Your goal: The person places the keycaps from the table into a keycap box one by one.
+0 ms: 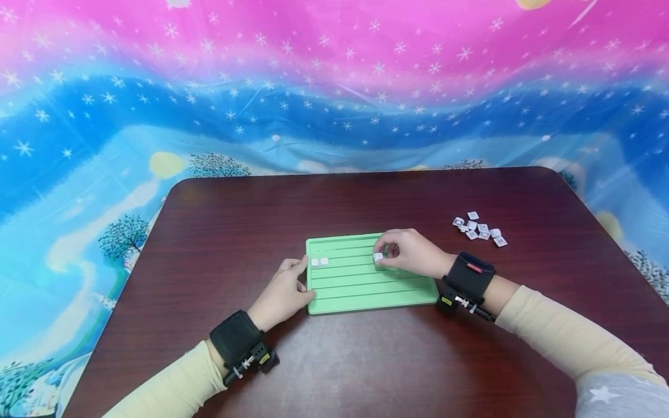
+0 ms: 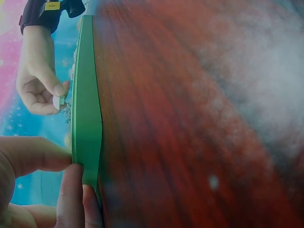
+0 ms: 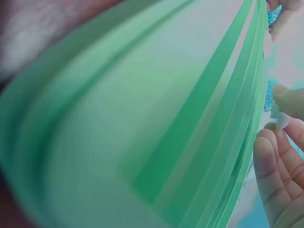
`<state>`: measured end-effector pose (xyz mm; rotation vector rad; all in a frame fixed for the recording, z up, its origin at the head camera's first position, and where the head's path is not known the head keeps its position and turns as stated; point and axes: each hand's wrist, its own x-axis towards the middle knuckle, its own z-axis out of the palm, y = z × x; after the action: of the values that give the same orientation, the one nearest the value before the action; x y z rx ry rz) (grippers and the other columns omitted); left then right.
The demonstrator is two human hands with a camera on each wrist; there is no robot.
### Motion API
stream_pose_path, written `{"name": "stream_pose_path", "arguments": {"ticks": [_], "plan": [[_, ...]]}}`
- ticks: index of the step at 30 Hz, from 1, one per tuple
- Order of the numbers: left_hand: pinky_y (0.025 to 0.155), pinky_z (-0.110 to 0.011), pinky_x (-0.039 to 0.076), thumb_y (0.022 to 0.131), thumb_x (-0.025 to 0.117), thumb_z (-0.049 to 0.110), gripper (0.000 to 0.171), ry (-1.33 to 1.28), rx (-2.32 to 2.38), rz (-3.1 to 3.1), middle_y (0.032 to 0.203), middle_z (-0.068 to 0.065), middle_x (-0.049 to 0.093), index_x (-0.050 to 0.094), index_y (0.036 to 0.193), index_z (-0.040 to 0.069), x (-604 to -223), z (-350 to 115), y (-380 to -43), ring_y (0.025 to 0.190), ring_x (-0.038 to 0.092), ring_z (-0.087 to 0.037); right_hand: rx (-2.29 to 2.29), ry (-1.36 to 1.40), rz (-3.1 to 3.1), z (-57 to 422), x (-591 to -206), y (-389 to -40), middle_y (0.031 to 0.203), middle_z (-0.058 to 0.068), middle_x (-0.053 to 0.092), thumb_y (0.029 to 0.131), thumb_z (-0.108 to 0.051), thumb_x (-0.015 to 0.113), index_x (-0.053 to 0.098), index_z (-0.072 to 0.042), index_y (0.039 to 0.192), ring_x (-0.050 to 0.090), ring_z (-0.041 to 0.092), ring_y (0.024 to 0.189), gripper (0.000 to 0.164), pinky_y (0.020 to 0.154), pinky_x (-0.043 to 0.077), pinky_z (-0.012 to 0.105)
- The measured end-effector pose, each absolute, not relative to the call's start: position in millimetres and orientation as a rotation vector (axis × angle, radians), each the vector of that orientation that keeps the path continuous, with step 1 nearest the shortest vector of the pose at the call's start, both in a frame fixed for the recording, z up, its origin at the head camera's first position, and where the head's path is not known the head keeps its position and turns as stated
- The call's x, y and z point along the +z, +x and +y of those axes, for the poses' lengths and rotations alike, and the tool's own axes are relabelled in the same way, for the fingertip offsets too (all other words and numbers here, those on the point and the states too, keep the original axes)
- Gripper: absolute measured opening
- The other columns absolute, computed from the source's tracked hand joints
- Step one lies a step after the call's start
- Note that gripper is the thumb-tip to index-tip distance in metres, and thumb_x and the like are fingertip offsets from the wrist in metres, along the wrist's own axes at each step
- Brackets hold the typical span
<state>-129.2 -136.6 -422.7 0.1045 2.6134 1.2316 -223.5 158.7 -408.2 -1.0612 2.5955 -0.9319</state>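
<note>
A light green ridged board [image 1: 366, 297] lies on the table, with two small white square tiles [image 1: 320, 262] side by side near its left end. My left hand [image 1: 281, 295] grips the board's left edge; in the left wrist view its fingers [image 2: 42, 154] bear on the green rim. Over the board's upper right part, my right hand [image 1: 415, 252] pinches another white tile [image 1: 378, 256] between thumb and fingers. That tile [image 3: 282, 120] appears just off the board's surface in the right wrist view. The marks on it are too small to read.
Several loose white tiles [image 1: 483, 228] lie in a cluster on the dark wooden table [image 1: 251, 220], to the right beyond the board. A pink and blue patterned cloth [image 1: 334, 104] hangs behind the table's far edge. Both wrists wear black straps with cameras.
</note>
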Motion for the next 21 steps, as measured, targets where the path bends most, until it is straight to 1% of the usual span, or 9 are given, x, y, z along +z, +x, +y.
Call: {"name": "stream_pose_path", "arguments": {"ticks": [7, 14, 21], "plan": [[0.067, -0.027, 0.048, 0.089, 0.072, 0.000, 0.079, 0.121, 1.225, 2.614, 0.148, -0.024, 0.039, 0.031, 0.156, -0.008, -421.9, -136.9, -129.0, 0.079, 0.056, -0.012, -0.912, -1.042, 2.588, 150.3, -409.5, -222.5, 0.094, -0.006, 0.066, 0.089, -0.014, 0.081, 0.075, -0.011, 0.104, 0.057, 0.009, 0.077, 0.017, 0.073, 0.048, 0.031], [0.068, -0.029, 0.048, 0.090, 0.073, 0.001, 0.079, 0.117, 1.207, 2.618, 0.149, -0.023, 0.039, 0.032, 0.156, -0.007, -422.1, -135.8, -128.9, 0.078, 0.056, -0.012, -0.906, -1.081, 2.577, 143.3, -410.0, -221.8, 0.094, -0.006, 0.065, 0.089, -0.014, 0.081, 0.074, -0.012, 0.104, 0.056, 0.009, 0.077, 0.016, 0.073, 0.048, 0.030], [0.070, -0.029, 0.049, 0.089, 0.073, 0.001, 0.079, 0.115, 1.202, 2.632, 0.147, -0.023, 0.040, 0.033, 0.156, -0.008, -421.7, -136.2, -128.7, 0.079, 0.057, -0.012, -0.876, -1.110, 2.571, 139.8, -407.3, -221.9, 0.095, -0.006, 0.066, 0.089, -0.014, 0.081, 0.074, -0.013, 0.104, 0.056, 0.009, 0.077, 0.016, 0.073, 0.048, 0.030]]}}
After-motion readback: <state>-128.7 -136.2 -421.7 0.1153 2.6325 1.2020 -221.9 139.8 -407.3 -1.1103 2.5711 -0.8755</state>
